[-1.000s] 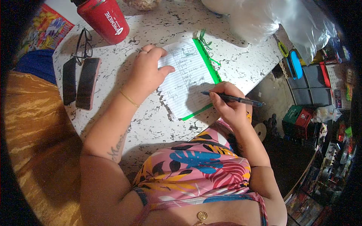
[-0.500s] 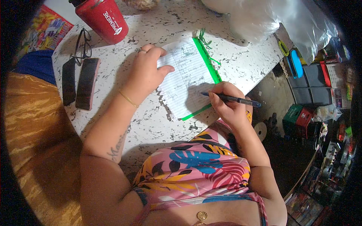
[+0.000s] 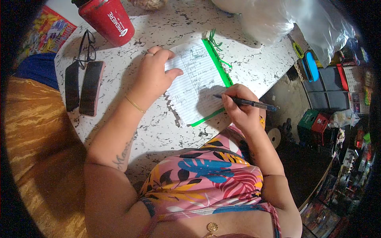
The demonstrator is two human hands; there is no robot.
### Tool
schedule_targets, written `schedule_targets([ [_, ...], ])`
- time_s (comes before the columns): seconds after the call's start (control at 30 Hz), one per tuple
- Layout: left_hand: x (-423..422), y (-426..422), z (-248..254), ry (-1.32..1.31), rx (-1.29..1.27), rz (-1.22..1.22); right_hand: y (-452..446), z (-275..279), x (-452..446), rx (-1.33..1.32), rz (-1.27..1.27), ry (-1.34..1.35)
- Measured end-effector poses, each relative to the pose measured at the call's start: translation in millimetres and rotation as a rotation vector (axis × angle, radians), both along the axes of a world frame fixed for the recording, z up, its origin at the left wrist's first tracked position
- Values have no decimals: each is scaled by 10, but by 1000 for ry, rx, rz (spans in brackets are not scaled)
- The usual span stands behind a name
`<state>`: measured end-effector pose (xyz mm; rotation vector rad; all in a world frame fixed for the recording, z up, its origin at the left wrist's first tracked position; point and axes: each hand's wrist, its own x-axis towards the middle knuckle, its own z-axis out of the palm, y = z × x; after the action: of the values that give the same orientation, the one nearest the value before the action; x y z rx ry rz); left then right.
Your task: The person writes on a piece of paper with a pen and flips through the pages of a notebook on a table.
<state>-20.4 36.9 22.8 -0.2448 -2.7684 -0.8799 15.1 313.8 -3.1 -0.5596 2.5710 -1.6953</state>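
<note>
A lined notebook page (image 3: pixel 194 79) with handwriting lies on the speckled white table (image 3: pixel 158 137), a green edge showing along its right and bottom sides. My left hand (image 3: pixel 158 73) rests at the page's left edge, thumb apart from the other fingers, holding nothing. In my right hand (image 3: pixel 242 107) a dark pen (image 3: pixel 256 104) is pinched, its tip over the lower right of the page. Green threads (image 3: pixel 214 41) stick out at the notebook's top right corner.
Left of the page are a phone (image 3: pixel 92 88), a dark flat case (image 3: pixel 72 86), eyeglasses (image 3: pixel 87 49) and a red tumbler (image 3: pixel 109 22). Plastic bags (image 3: pixel 270 22) sit at the back right. Scissors (image 3: pixel 297 51) and a blue item (image 3: pixel 310 67) are near the right edge.
The pen and my right hand have shifted slightly to the right over the page, and small writing shows beside the pen tip. My left hand stays in place.
</note>
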Motion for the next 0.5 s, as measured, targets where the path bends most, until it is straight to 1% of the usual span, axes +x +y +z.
schedule_targets([
  [0.27,3,11,17,-4,1,0,-20,-16,-5,-22,-7,57],
  [0.37,3,6,12,1,3,0,-15,-29,7,-122,-19,-81],
  [0.5,9,0,29,-1,6,0,-62,145,60,-220,-107,-247],
])
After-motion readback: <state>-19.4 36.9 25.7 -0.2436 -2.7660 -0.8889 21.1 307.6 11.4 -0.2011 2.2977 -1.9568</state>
